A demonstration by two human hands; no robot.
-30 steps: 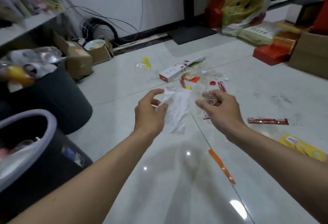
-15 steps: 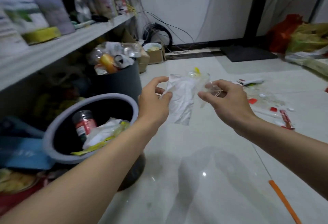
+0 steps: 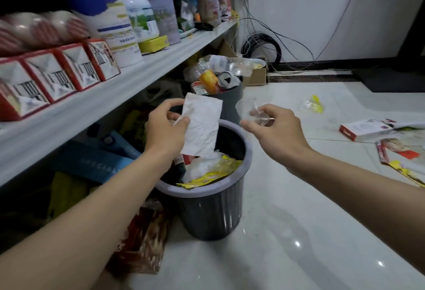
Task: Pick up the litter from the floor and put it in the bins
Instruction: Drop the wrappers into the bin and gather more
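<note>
My left hand (image 3: 166, 128) pinches a crumpled white paper (image 3: 202, 126) right above the near grey bin (image 3: 213, 211), which holds white and yellow wrappers. My right hand (image 3: 273, 133) pinches a clear plastic wrapper (image 3: 254, 111) just right of that bin's rim. Behind stands a second grey bin (image 3: 230, 101), heaped with cans and plastic bottles. Litter lies on the tiled floor at the right: a clear and yellow wrapper (image 3: 311, 104), a red and white box (image 3: 368, 128), and red and yellow sachets (image 3: 400, 158).
A long white shelf (image 3: 110, 105) packed with cartons and tubs runs along the left, close above the bins. Bags and boxes sit beneath it. A cardboard box (image 3: 257, 75) and coiled black cables (image 3: 261, 48) are by the far wall.
My view has swung left from the littered floor to the bins. Both hands carried the paper and the clear wrapper over; the paper now hangs above the near bin.
</note>
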